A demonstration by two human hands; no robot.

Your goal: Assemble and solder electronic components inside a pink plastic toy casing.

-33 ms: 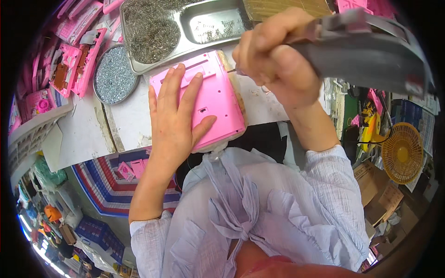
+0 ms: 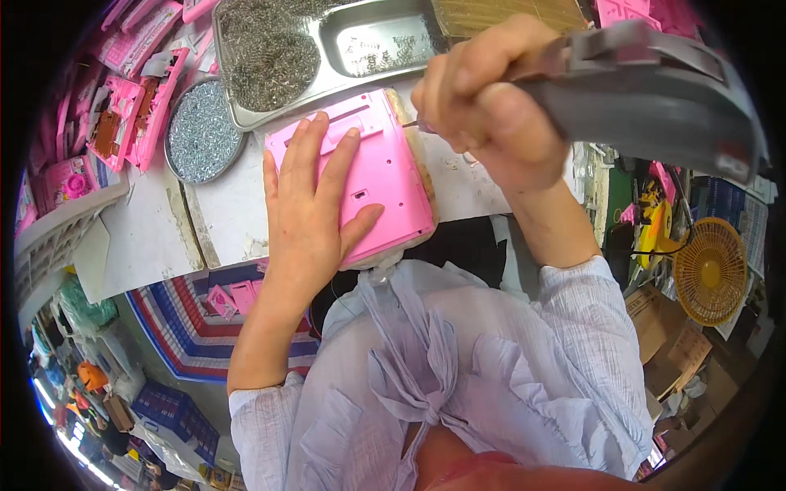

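Observation:
A pink plastic casing (image 2: 385,176) with screw holes and a small rectangular slot lies on a pale, worn pad (image 2: 422,176) at the table's near edge. My left hand (image 2: 307,192) rests flat over its left side, fingers spread and thumb out. Raised to the right of the casing, my right hand (image 2: 499,106) is wrapped round a dark grey power screwdriver (image 2: 639,106). Its body points off to the right. The thin bit shows at the casing's upper right edge; whether the tip touches a screw I cannot tell.
Behind the casing stands a metal tray (image 2: 327,82) with small springs (image 2: 266,61) in it. A round dish of silvery screws (image 2: 205,135) sits to its left. Pink parts (image 2: 123,123) pile up at far left. A yellow fan (image 2: 711,270) stands at right.
The rear of the power screwdriver has dipped slightly. My left hand and the pink casing stay practically where they were.

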